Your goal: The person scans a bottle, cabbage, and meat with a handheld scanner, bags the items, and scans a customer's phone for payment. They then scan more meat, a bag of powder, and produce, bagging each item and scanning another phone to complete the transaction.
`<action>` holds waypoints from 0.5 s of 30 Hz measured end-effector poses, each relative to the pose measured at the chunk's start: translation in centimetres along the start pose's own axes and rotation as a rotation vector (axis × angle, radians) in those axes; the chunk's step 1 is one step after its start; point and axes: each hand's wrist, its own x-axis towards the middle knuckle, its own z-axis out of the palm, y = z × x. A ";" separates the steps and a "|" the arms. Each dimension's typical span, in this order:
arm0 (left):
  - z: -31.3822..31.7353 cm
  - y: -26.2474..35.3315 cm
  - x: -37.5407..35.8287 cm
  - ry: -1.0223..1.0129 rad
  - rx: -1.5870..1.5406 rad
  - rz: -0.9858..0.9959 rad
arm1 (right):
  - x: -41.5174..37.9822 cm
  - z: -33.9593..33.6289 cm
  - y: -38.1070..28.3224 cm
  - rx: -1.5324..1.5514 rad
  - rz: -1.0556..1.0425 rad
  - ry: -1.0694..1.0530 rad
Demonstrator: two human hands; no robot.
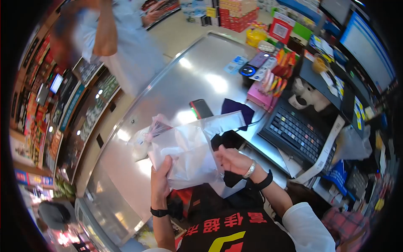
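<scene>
A translucent white plastic bag (191,155) is spread out above the near side of the metal counter. My left hand (160,174) grips its lower left edge, thumb on the front and the other fingers hidden behind. Against the bag's right edge, my right hand (233,161) has its fingers curled and drawn together on the plastic. Just behind stands a knotted clear bag (142,143) with pale contents, partly covered by the one I hold. A dark handheld device (202,109) with a green-lit end lies farther back, beside a dark purple piece (240,111).
The metal counter (168,90) runs away from me. On the right are a keyboard (298,130), a monitor (369,46), a pink box (261,94) and a red QR-code sign (280,28). Across the counter stands a blurred person (121,50), near stocked shelves (77,105).
</scene>
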 end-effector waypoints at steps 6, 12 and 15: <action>1.6 -0.1 1.7 -0.081 0.092 0.020 | -4.5 1.0 0.5 -0.090 -0.101 -0.020; 2.0 -0.9 4.0 -0.276 0.268 0.003 | -7.9 1.7 1.5 -0.476 -0.188 0.283; 1.5 -1.0 5.8 -0.266 0.537 0.077 | -8.2 2.0 2.3 -0.588 -0.305 0.487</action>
